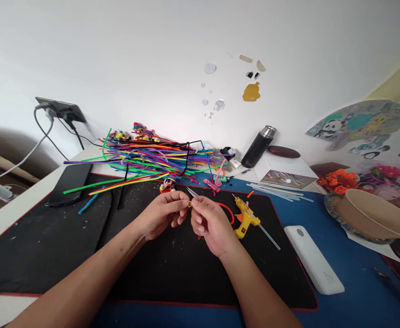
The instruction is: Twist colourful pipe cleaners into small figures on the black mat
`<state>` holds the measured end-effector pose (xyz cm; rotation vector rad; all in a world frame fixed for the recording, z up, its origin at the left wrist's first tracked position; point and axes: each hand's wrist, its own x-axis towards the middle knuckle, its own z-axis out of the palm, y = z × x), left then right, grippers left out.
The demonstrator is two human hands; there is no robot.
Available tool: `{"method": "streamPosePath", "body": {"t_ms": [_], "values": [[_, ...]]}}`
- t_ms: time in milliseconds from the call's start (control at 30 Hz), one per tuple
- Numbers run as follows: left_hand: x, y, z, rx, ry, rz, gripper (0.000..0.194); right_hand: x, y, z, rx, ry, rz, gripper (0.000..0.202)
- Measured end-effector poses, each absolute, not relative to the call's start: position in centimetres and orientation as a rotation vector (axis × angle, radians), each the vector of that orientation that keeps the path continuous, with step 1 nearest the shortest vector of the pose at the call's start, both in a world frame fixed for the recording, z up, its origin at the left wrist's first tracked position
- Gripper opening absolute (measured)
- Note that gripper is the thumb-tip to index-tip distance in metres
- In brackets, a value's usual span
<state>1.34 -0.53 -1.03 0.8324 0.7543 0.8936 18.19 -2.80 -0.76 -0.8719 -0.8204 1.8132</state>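
My left hand (165, 209) and my right hand (211, 221) meet over the black mat, fingertips pinched together. Between them is a small yellow loop (189, 204) that looks like bent pipe cleaner; both hands grip it, and my fingers cover part of it. Just behind my right hand lie scissors (227, 210) with red handles, their blades partly showing above the fingers. A small red and multicoloured figure (168, 184) sits beyond my left hand. To the right of my right hand, a yellow hot glue gun (245, 218) rests on its side with a glue stick in it.
A large pile of coloured pipe cleaners (152, 157) spreads along the wall. On the left lies a black phone (69, 184). Toward the right are a black thermos (258, 146), loose glue sticks (281, 192), a white oblong case (314, 259) and a beige bowl (373, 214).
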Motion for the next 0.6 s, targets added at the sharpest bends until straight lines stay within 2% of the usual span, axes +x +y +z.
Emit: {"method": "streamPosePath", "body": {"t_ms": [600], "values": [[1.24, -0.52, -1.36, 0.858, 0.735, 0.891, 0.04, 18.09, -2.7, -0.82, -0.92, -0.86, 1.703, 0.029]]}}
